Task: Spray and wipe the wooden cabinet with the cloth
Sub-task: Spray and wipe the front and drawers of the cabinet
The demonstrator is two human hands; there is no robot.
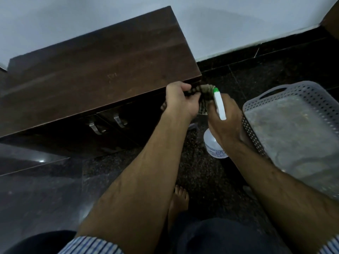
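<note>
Gripping a bunched checked cloth (202, 99), the left hand (180, 101) is hovering beside the wooden cabinet (95, 74); right hand (226, 120) fingers are clamping the spray bottle (219, 105), whose nozzle is risking misting the cloth instead.

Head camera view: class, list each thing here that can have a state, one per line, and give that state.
Left hand: closed on the cloth.
Right hand: gripping the spray bottle.
Cloth: bunched between both hands, off the cabinet.
Spray bottle: held up, green nozzle toward the cloth.
Wooden cabinet: top bare, doors look shut.
Plastic basket: upright on the floor beside the right hand.
</note>
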